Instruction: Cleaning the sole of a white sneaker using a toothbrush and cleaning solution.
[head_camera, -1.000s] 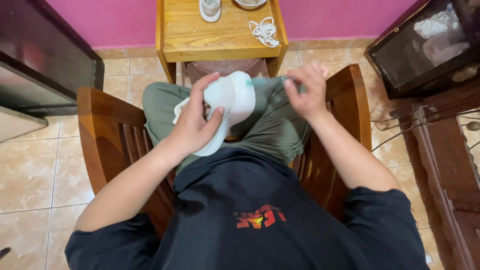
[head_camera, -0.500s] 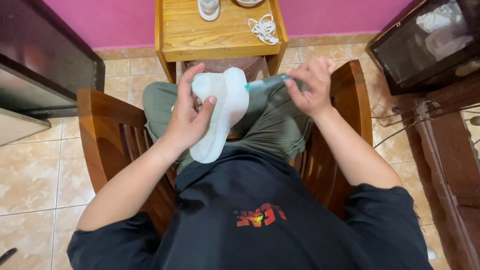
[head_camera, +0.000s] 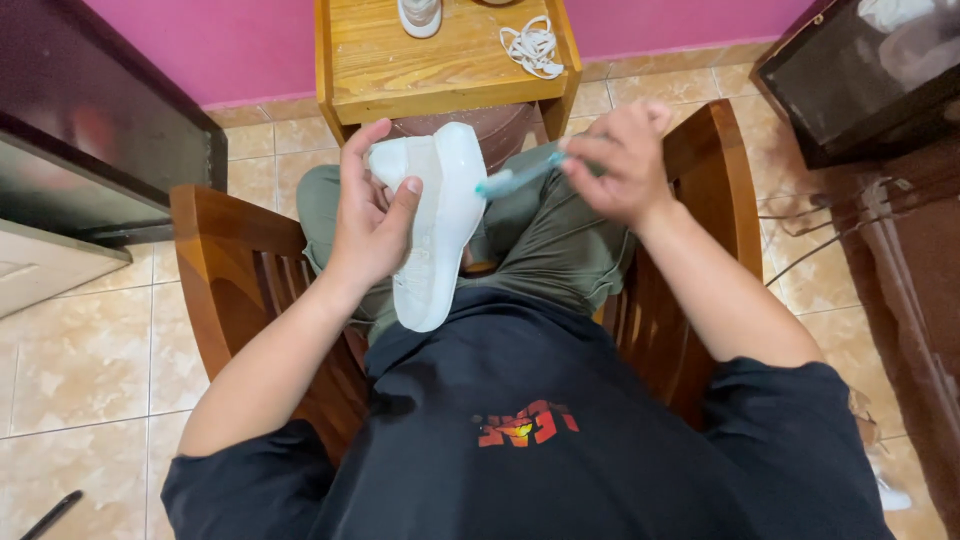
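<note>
I sit in a wooden armchair (head_camera: 215, 260) with a white shoe (head_camera: 440, 230) over my lap, its pale sole turned up toward me. My left hand (head_camera: 372, 215) grips the shoe from its left side, thumb across the upper edge. My right hand (head_camera: 612, 160) holds a light blue toothbrush (head_camera: 515, 180), whose head touches the right rim of the sole near the toe.
A small wooden table (head_camera: 440, 65) stands ahead against the pink wall, carrying a second white shoe (head_camera: 420, 15) and a bundle of white laces (head_camera: 530, 45). Dark cabinets flank me left (head_camera: 90, 150) and right (head_camera: 870, 70). Cables (head_camera: 820, 240) trail on the tiled floor at right.
The shoe has been turned from its side so the sole faces up. My right hand has brought the toothbrush in against the sole's edge.
</note>
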